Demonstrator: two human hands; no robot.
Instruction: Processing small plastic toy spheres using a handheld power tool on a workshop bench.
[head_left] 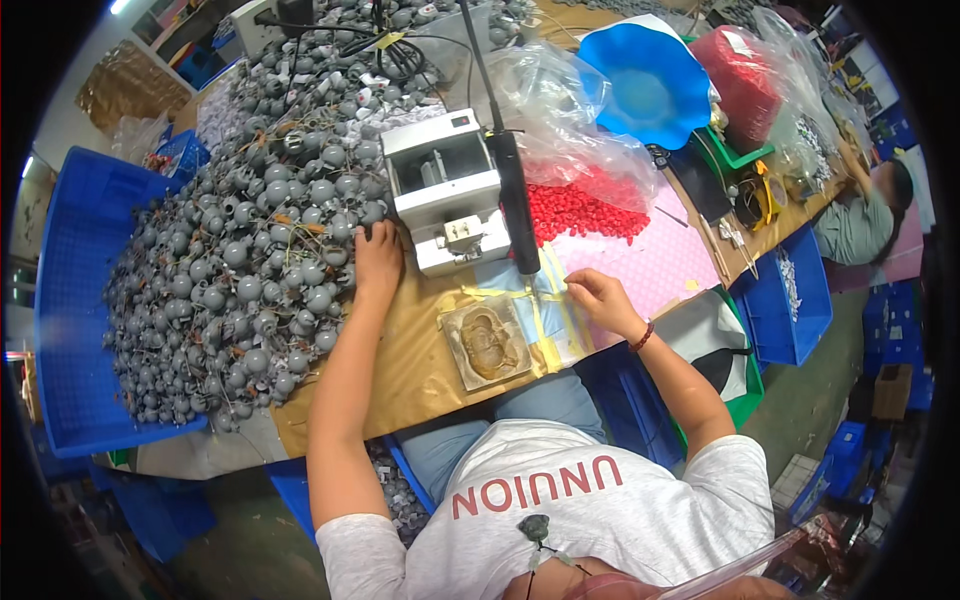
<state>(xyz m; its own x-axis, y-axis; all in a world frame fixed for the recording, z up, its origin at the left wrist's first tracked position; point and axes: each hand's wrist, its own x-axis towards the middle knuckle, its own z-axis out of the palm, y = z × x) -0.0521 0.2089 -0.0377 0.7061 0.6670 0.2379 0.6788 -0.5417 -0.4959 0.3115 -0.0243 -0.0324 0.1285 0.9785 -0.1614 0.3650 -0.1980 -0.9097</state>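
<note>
Hands number two, above one brown-covered worktable (pixel 410 370). The left hand (pixel 378 258), between nine and ten o'clock from the view's centre, has its fingers part-bent at the edge of one heap of round grey pieces (pixel 235 255), too many to count; whether it grips any of them I cannot tell. The right hand (pixel 602 298), at three o'clock, has thumb and forefinger brought close together; whether something tiny sits between them cannot be told. Near it, toward twelve o'clock, one black tool (pixel 515 200) points its tip downward. One hollowed block (pixel 487 345) lies at six, and one white machine (pixel 450 195) stands between eleven and twelve. One heap of small red pieces (pixel 590 212), uncountable, lies between one and two; one wavy-rimmed blue bowl (pixel 645 85) is at one. One blue crate (pixel 65 330) stands at nine. One co-worker (pixel 860 225) is between two and three, well apart.
</note>
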